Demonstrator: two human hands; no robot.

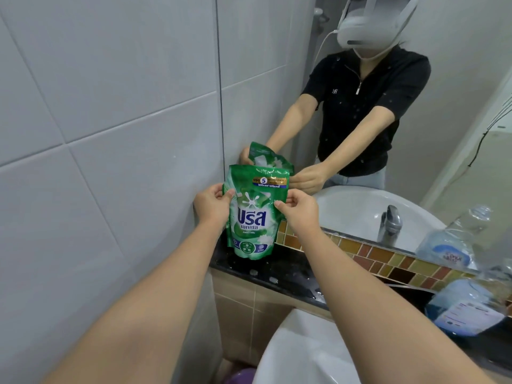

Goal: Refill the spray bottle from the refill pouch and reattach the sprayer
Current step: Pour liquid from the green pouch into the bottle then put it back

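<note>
Pouch [250, 214], green and printed with white lettering, is standing upright with its base just above or on the black worktop [279, 268]; contact there cannot be told. 2 hands are holding it at mid height. The left hand [212, 205] is gripping the pouch's left edge, thumb on the printed front and the other fingers behind, so that grip is clamped on the pouch. The right hand [297, 207] is pinching the pouch's right edge between thumb and forefinger, its grip likewise closed on the pouch. Behind the pouch a mirror [457, 106] is reflecting the person, both hands and the pouch's back. To the pouch's left a wall of pale grey tiles [110, 134] is running down to the worktop. To the pouch's right a strip of small orange and brown mosaic tiles [368, 254] is lining the mirror's lower edge. Well right of the pouch a clear bottle with blue liquid [468, 309] is lying blurred at the frame edge; whether it carries a sprayer cannot be told. Below the pouch a white basin [304, 353] is curving against the worktop.
</note>
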